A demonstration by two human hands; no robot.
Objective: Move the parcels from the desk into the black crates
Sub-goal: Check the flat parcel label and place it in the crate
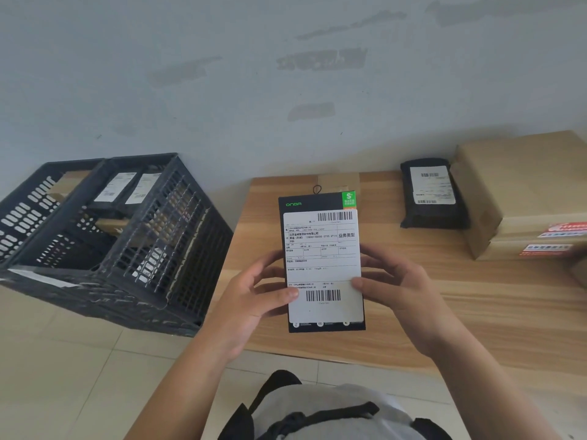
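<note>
Wooden desk fills the right half, set against a pale blue-grey wall w/ grey patched marks; beige tiled floor to the left & below. On the floor just left of the desk, two black crates side by side: nearer crate has slatted walls & already holds parcels, incl. two black bags w/ white labels on top & brown cardboard lower down; far crate behind it on the left shows a brown box inside. At the desk's far right, stacked cardboard boxes w/ red-printed tape strips on the front edges. Just left of them & touching, a black poly-bag parcel w/ white shipping label lies flat on the desk. A small flat cardboard piece sits at the back edge, centre. The black flat parcel, marked "onda" in green w/ a green corner tag & a big white waybill w/ two barcodes, is held upright above the desk's front-left part, label facing the camera. Left hand grips its left edge, thumb pressed on the label near the lower barcode, fingers curled behind. Right hand grips the right edge the same way, thumb on the front, fingers behind. Person's grey top w/ black strap at bottom.
</note>
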